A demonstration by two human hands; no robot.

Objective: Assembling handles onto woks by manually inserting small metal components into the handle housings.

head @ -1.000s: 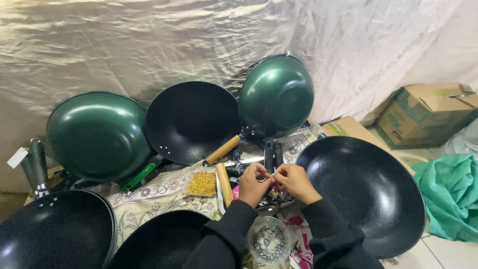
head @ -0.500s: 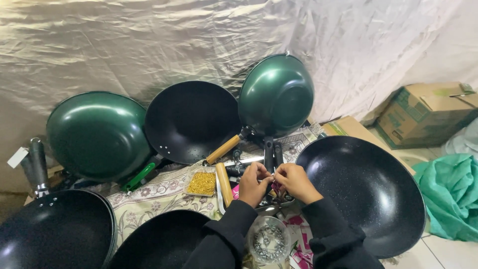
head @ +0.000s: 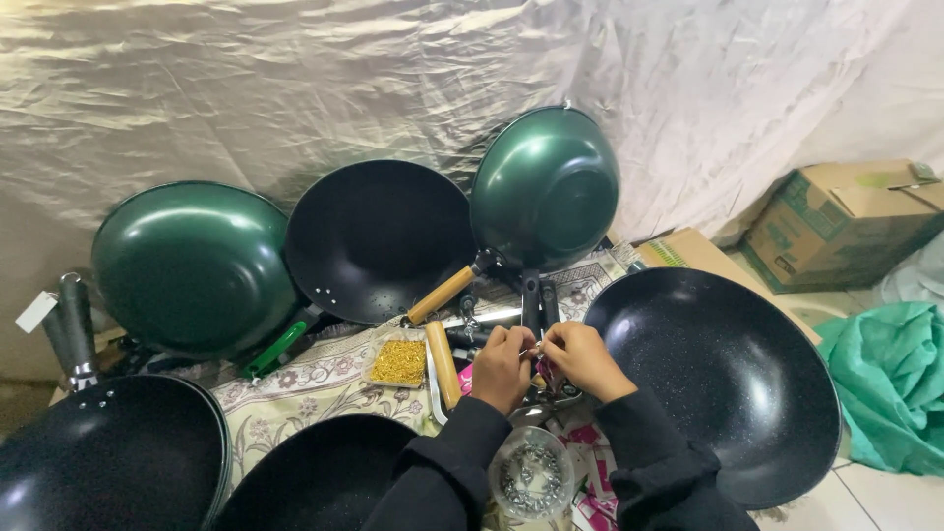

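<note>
Two green woks (head: pixel 192 267), four black pans (head: pixel 379 239), one cardboard box (head: pixel 841 221), one tray of gold screws (head: pixel 397 362).

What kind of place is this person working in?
Probably a makeshift floor-level workshop for fitting pans: woks lean on a cloth-draped wall, tubs of screws lie by both hands, and a cardboard box stands nearby.

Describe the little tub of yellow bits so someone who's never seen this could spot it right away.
Start at the black wok leaning on the backdrop. Follow its wooden handle down to the patterned cloth. The tub lies just left of the left hand, the only clear container with golden contents.
</note>
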